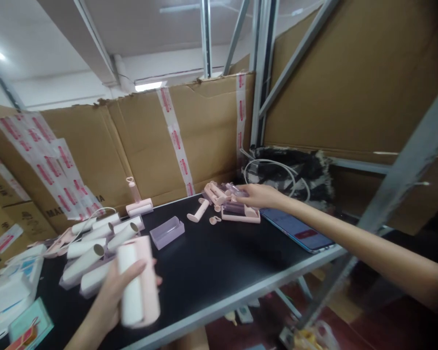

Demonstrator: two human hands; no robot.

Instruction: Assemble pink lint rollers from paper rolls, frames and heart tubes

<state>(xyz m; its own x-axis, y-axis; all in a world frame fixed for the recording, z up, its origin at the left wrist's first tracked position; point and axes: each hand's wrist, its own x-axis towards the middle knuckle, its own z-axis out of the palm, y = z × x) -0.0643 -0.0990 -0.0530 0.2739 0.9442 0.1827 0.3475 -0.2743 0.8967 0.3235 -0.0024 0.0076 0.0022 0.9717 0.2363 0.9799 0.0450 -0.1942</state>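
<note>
My left hand (113, 294) is wrapped round a lint roller (140, 284), a white paper roll set in a pale pink case, held upright near the table's front edge. At the back, my right hand (261, 196) reaches into a heap of pink and purple plastic parts (215, 192). Its fingers are closed at a translucent purple part there; what they grip is partly hidden. In front of the heap lie a pink handle (198, 211), a small pink ring piece (215, 220) and a pink case (241, 218) with purple in it.
On the left, several white rolls (83, 265) lie in purple holders, beside a white power strip (12, 296). An open purple case (167, 233) sits mid-table. A phone (297, 229) lies at right by a metal post (387, 189). Cardboard walls (211, 141) stand behind.
</note>
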